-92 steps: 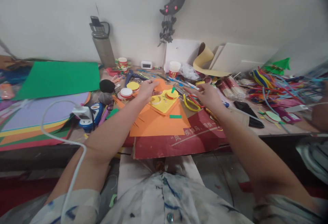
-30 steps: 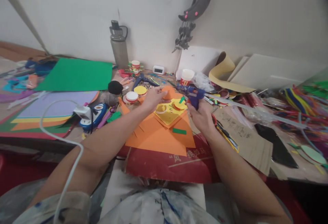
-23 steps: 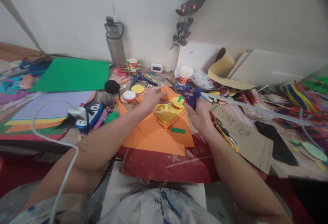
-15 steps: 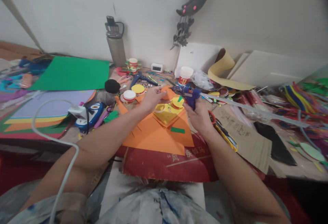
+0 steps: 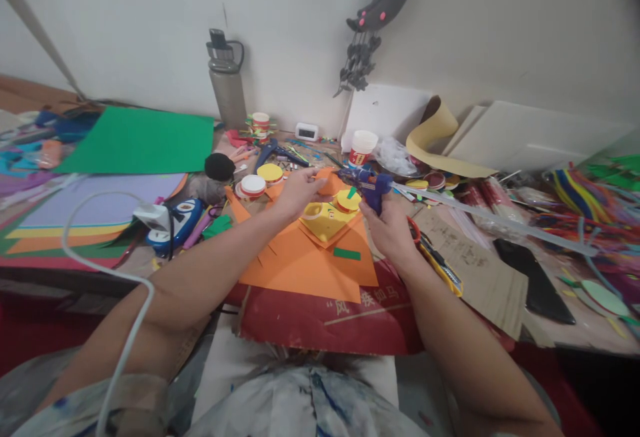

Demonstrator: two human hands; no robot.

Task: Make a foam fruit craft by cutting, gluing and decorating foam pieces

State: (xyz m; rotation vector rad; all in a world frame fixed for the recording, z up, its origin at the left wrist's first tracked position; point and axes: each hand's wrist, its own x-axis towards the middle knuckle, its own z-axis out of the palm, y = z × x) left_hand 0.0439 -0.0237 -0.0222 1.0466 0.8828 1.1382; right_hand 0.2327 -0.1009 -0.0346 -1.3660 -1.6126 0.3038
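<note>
My right hand [image 5: 391,229] is closed round a blue glue gun [image 5: 371,185] whose nozzle points left at a small orange foam piece [image 5: 330,182]. A long clear glue stick [image 5: 495,220] trails from the gun to the right. My left hand [image 5: 296,190] pinches that orange piece at its left edge. Just below lies a yellow foam square [image 5: 325,220] with a foam ring and a round yellow-red disc on it, resting on a large orange foam sheet [image 5: 310,260] over a red cardboard [image 5: 330,320].
Green and purple foam sheets [image 5: 140,140] lie at the left, with a white charger and cable [image 5: 150,213]. A grey bottle [image 5: 227,87] stands at the wall. Paper cup [image 5: 363,147], scissors [image 5: 435,257], black phone [image 5: 535,280] and pipe cleaners [image 5: 590,200] crowd the right.
Three seconds ago my right hand was reaching empty over the scissors; it now holds the glue gun at the orange piece. Over the last second both hands have barely moved.
</note>
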